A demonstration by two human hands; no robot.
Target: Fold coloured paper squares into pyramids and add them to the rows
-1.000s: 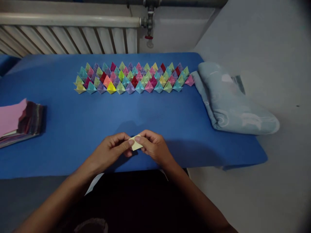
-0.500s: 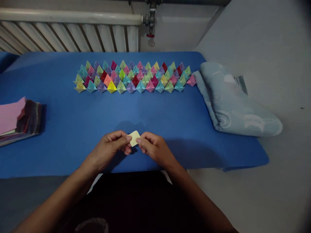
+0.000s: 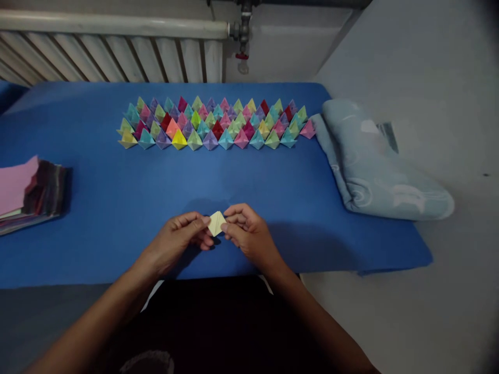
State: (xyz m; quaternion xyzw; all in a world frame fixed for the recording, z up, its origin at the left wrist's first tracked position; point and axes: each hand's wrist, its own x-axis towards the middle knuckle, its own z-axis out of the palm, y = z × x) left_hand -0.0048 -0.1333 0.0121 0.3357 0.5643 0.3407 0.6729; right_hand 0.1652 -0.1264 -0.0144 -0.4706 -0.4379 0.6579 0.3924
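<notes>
A small folded piece of pale yellow paper (image 3: 217, 223), diamond-shaped with a crease across it, is held above the near part of the blue surface. My left hand (image 3: 181, 234) pinches its left corner between thumb and fingers. At the right corner, the thumb of my right hand (image 3: 251, 236) lies on the paper, with the other fingers curled and the index finger lifted a little off it. Beyond my hands stand rows of folded paper boats (image 3: 210, 140) in many colours.
A stack of coloured paper (image 3: 17, 187) with a pink sheet on top lies at the left. On the right is a folded light blue blanket (image 3: 374, 166). The blue-covered bed or table (image 3: 136, 182) ends near my body; a radiator (image 3: 117, 54) stands behind it.
My right index finger has lifted and moved away from the paper's upper right edge, while the thumb stays at its corner. The left hand keeps its pinch.
</notes>
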